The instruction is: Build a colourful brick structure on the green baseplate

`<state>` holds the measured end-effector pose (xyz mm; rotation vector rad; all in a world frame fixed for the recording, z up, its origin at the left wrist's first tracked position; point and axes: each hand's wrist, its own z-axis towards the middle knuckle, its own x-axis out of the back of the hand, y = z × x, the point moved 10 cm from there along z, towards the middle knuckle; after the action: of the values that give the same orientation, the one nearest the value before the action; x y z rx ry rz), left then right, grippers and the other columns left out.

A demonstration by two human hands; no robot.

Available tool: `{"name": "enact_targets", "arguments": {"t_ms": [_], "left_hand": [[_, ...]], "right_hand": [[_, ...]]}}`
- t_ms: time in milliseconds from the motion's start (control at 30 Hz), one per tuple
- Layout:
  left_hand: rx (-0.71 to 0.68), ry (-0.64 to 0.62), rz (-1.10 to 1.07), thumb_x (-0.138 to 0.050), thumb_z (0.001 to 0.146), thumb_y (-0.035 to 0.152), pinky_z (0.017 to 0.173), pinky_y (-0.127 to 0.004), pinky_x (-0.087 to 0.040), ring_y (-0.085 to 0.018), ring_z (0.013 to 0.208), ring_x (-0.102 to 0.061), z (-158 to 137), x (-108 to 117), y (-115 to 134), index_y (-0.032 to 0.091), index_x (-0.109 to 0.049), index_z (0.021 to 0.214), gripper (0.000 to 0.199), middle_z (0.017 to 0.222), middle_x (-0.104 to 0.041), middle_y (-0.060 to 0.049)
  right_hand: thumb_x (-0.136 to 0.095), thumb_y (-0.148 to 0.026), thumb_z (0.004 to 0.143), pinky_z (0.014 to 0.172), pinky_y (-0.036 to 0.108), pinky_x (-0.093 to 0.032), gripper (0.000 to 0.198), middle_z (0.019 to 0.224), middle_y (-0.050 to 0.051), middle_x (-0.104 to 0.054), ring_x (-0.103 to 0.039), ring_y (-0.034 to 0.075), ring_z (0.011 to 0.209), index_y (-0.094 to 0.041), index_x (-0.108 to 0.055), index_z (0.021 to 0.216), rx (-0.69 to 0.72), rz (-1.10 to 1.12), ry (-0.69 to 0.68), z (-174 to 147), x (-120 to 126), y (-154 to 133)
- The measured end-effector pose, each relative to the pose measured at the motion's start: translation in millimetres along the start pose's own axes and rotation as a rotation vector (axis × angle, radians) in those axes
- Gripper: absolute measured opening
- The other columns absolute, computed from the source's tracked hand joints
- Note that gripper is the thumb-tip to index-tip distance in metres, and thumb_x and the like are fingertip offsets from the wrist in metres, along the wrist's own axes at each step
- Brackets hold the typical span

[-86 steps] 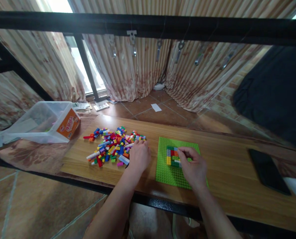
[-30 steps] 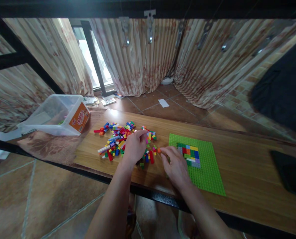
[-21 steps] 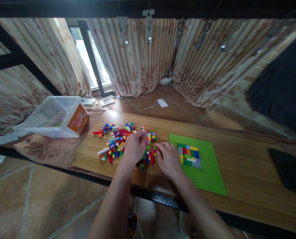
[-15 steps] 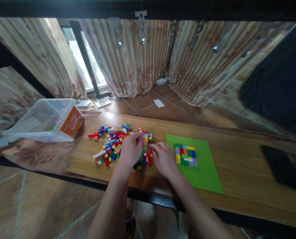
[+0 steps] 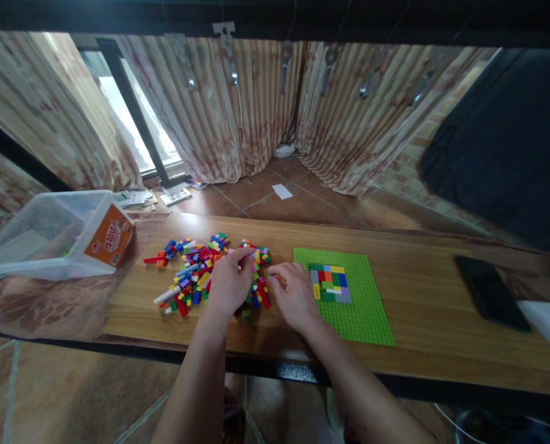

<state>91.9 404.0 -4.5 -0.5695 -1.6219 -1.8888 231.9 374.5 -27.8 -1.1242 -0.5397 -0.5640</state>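
Observation:
A loose heap of small colourful toy bricks (image 5: 189, 271) lies on the wooden board. Over its right part reaches my left hand (image 5: 231, 282), index finger and thumb stretched out and apart; its other fingers are hidden. At the heap's right edge my right hand (image 5: 297, 297) has its fingers curled together in a pinch. Whatever sits between those fingertips is too small to make out. Just right of that hand lies a green baseplate (image 5: 367, 296). A flat, multicoloured block of bricks (image 5: 330, 283) is fixed near its left side, with bricks filling most of its inside.
A clear plastic bin (image 5: 83, 262) with an orange label lies at the left on a brown cloth. A black phone (image 5: 490, 293) and a white object (image 5: 547, 324) are at the right. The wooden board (image 5: 418, 308) runs along the table, whose front edge is dark.
The view has turned slightly right, so everything appears shifted left. Both hands keep nearly the same places at the brick heap, with the right fingers still curled.

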Motion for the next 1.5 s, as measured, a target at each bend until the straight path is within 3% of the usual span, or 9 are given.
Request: {"name": "enact_targets", "arguments": {"t_ms": [133,333,467,600,767,900,1067,1267,1500], "left_hand": [[-0.009,-0.024,0.015,-0.05,0.088,0.021,0.064,-0.024,-0.046,-0.015,0.068,-0.064,0,-6,3,0.019,-0.074,0.101,0.028,0.08,-0.074,-0.003],[-0.066,-0.104,0.005,-0.05,0.088,0.021,0.073,-0.025,-0.049,-0.017,0.079,-0.067,-3,-30,9,0.019,-0.073,0.104,0.028,0.092,-0.075,-0.004],[-0.117,-0.178,0.013,-0.049,0.088,0.021,0.074,-0.025,-0.049,-0.016,0.077,-0.067,-9,-47,18,0.018,-0.073,0.101,0.027,0.089,-0.075,-0.004],[-0.125,-0.181,0.032,-0.048,0.088,0.022,0.07,-0.024,-0.048,-0.015,0.073,-0.065,-9,-42,20,0.018,-0.073,0.101,0.028,0.083,-0.074,-0.003],[-0.043,-0.036,0.016,-0.052,0.087,0.024,0.064,-0.024,-0.045,-0.015,0.065,-0.062,0,-10,3,0.017,-0.075,0.098,0.026,0.078,-0.073,-0.003],[-0.017,0.063,-0.06,-0.054,0.084,0.024,0.062,-0.023,-0.045,-0.015,0.066,-0.062,5,5,-13,0.017,-0.075,0.096,0.024,0.079,-0.073,-0.003],[-0.003,0.136,-0.234,-0.058,0.083,0.028,0.066,-0.023,-0.048,-0.016,0.072,-0.065,7,11,-28,0.018,-0.075,0.092,0.022,0.078,-0.073,-0.002],[0.021,0.196,-0.319,-0.058,0.081,0.026,0.065,-0.023,-0.048,-0.015,0.069,-0.064,9,27,-35,0.017,-0.076,0.088,0.021,0.074,-0.072,-0.002],[0.053,0.28,-0.391,-0.06,0.08,0.024,0.073,-0.026,-0.05,-0.016,0.078,-0.066,9,40,-52,0.016,-0.075,0.092,0.021,0.083,-0.074,-0.004]], "right_hand": [[-0.051,-0.024,0.09,0.08,0.033,-0.047,0.018,0.092,0.004,-0.071,-0.062,0.018,0.087,-0.022,-0.069,0.092,-0.003,0.161,0.027,2,28,8],[-0.062,-0.035,0.082,0.076,0.034,-0.051,0.017,0.088,0.003,-0.072,-0.066,0.019,0.082,-0.023,-0.073,0.086,-0.21,0.204,0.064,-13,92,74],[-0.062,-0.037,0.081,0.077,0.036,-0.051,0.019,0.089,0.004,-0.073,-0.066,0.02,0.085,-0.022,-0.074,0.085,-0.237,0.186,0.057,-25,107,94],[-0.061,-0.034,0.083,0.082,0.037,-0.049,0.017,0.093,0.003,-0.073,-0.066,0.02,0.089,-0.024,-0.074,0.087,-0.212,0.139,0.002,-28,93,85],[-0.056,-0.023,0.088,0.076,0.03,-0.047,0.015,0.087,0.001,-0.07,-0.064,0.016,0.08,-0.023,-0.071,0.092,-0.101,0.103,-0.184,-34,49,41],[-0.056,-0.019,0.088,0.073,0.03,-0.045,0.014,0.087,0.002,-0.069,-0.063,0.017,0.079,-0.022,-0.069,0.091,-0.035,-0.039,-0.251,-41,19,15],[-0.056,-0.023,0.09,0.074,0.031,-0.044,0.011,0.089,0.003,-0.07,-0.064,0.02,0.083,-0.021,-0.067,0.091,-0.003,-0.131,-0.216,-39,0,6],[-0.054,-0.026,0.092,0.074,0.029,-0.046,0.014,0.09,0.002,-0.071,-0.064,0.017,0.08,-0.021,-0.066,0.095,0.001,0.028,-0.1,-35,-1,-1],[-0.053,-0.025,0.093,0.083,0.035,-0.048,0.021,0.104,0.008,-0.064,-0.058,0.021,0.095,-0.022,-0.069,0.105,0.223,-0.016,-0.08,-39,-16,-31]]}}
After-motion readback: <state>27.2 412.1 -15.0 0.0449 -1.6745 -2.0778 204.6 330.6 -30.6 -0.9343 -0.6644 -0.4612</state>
